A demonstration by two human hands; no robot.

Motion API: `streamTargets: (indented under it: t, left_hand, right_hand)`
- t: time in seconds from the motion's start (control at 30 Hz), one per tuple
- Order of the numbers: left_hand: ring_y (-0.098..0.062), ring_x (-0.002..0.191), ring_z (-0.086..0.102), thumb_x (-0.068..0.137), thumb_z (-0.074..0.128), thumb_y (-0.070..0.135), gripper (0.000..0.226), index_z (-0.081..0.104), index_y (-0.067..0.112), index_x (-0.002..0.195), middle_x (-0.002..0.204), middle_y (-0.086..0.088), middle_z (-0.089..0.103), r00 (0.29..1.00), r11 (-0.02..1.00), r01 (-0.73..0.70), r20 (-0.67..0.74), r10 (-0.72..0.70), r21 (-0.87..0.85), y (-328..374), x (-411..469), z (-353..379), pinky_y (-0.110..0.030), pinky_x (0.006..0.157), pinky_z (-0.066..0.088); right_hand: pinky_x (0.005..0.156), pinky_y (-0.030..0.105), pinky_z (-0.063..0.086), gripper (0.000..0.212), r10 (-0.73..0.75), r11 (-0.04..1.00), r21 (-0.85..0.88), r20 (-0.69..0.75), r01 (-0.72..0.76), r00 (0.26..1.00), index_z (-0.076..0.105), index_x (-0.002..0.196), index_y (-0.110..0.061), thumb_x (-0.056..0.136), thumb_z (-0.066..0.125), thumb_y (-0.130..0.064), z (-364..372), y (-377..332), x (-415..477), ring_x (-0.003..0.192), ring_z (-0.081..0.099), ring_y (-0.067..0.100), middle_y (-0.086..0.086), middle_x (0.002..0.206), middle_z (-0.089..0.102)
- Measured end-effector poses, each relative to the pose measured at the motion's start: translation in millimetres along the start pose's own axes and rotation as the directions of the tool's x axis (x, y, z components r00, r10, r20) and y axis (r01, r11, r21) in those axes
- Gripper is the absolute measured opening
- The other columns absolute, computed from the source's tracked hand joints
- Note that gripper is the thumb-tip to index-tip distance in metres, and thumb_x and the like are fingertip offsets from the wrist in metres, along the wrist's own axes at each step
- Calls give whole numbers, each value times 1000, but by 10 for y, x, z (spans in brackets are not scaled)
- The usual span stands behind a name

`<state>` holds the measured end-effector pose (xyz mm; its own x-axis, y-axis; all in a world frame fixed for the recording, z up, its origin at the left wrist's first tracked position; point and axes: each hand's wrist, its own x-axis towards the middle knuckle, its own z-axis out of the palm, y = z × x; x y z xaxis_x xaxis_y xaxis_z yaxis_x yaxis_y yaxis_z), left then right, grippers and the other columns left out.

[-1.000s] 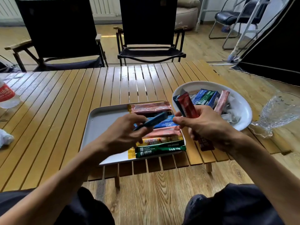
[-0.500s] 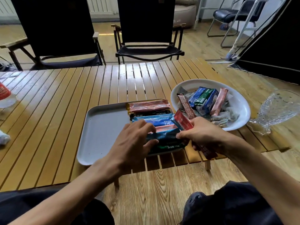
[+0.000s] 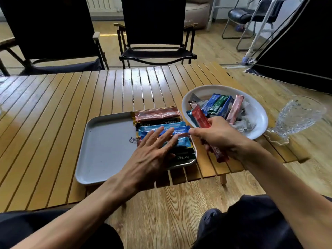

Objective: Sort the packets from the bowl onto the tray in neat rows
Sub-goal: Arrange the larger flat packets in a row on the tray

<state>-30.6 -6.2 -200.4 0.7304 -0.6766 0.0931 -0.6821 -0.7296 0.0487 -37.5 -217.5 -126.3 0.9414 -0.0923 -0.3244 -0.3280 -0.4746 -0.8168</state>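
A grey tray (image 3: 106, 146) lies on the slatted wooden table, with a column of stick packets (image 3: 158, 115) stacked along its right side. My left hand (image 3: 152, 150) lies flat and open on the lower packets, fingers spread over a blue packet (image 3: 183, 141). My right hand (image 3: 221, 135) grips a red packet (image 3: 200, 116) that runs diagonally through the fist, its index finger touching the end of a blue packet on the tray. The white bowl (image 3: 255, 112) to the right holds several more packets.
A clear glass dish (image 3: 298, 117) stands right of the bowl near the table's right edge. Two black folding chairs (image 3: 156, 33) stand beyond the table. The tray's left half shows bare grey surface. My knees are below the table's front edge.
My left hand has laid down the blue packet it held and flattened over the row. My right hand, still holding the red packet, has shifted right and up toward the bowl.
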Motion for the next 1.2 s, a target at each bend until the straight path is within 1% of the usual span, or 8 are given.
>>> streamTargets:
  t: [0.1, 0.3, 0.47, 0.67, 0.83, 1.03, 1.1, 1.2]
  left_hand:
    - [-17, 143, -17, 89, -1, 61, 66, -6, 30, 147, 153, 6, -11, 1000, 999, -15, -1, 15, -52, 18, -34, -20, -33, 117, -13]
    - [-13, 143, -21, 93, 5, 51, 62, -10, 30, 149, 154, 9, -17, 1000, 999, 22, -10, -22, -42, 86, -83, -32, -33, 118, -12]
    - [-19, 146, -4, 95, 11, 53, 62, 2, 26, 150, 155, 4, 0, 999, 1000, 25, -47, -25, -14, 68, -101, -44, -36, 115, -2]
    - [-22, 144, 10, 93, 12, 60, 67, 11, 22, 148, 155, -2, 19, 999, 999, 37, -2, -36, 30, -27, -34, -29, -39, 114, 5]
    - [-19, 146, -10, 93, 9, 54, 62, -5, 28, 148, 155, 7, -6, 1000, 999, 17, -8, -17, -39, -5, -36, -13, -38, 116, -6]
    - [-13, 143, -21, 90, 3, 60, 65, -15, 31, 145, 155, 8, -14, 999, 997, 35, -17, -36, -75, 22, -43, -34, -34, 116, -12]
    - [-11, 145, -14, 88, 5, 64, 70, -11, 28, 147, 156, 10, -10, 997, 986, 61, -45, -69, -156, 26, -41, -88, -31, 117, -8]
    - [-7, 137, 22, 90, 38, 57, 71, 16, 25, 150, 154, 6, 24, 969, 895, 142, -124, -212, -423, 60, -19, -271, -27, 113, 20]
  right_hand:
    - [50, 27, 48, 24, -29, 998, 46, -52, 31, 998, 61, 92, -7, 90, 67, -30, -22, -22, 51, 51, 56, 15, 7, 70, 62]
    - [50, 23, 49, 26, -85, 976, 199, -9, 85, 996, 60, 95, -6, 90, 66, -30, 31, -68, 151, 51, 55, 12, 5, 69, 59]
    - [56, 24, 54, 27, -115, 914, 389, -25, 116, 993, 60, 96, -5, 93, 61, -32, 44, -105, 201, 56, 59, 15, 4, 69, 58]
    - [88, 41, 54, 36, -71, 859, 492, -152, 138, 986, 55, 89, -14, 96, 49, -48, 7, -106, 266, 82, 65, 23, 8, 81, 63]
    - [64, 33, 48, 54, -6, 907, 403, -284, 125, 959, 55, 93, -10, 96, 37, -61, 54, -140, 247, 78, 57, 21, 11, 84, 56]
    - [68, 37, 47, 52, 35, 875, 470, -291, 111, 956, 52, 86, -12, 93, 42, -63, 32, -149, 234, 79, 57, 25, 13, 84, 56]
    - [62, 33, 48, 52, 11, 877, 465, -267, 119, 964, 53, 85, -9, 91, 48, -61, 55, -146, 194, 70, 56, 20, 10, 78, 55]
    - [61, 31, 48, 53, -43, 866, 476, -236, 154, 971, 57, 87, -6, 81, 60, -59, 137, -157, 147, 65, 58, 16, 5, 72, 58]
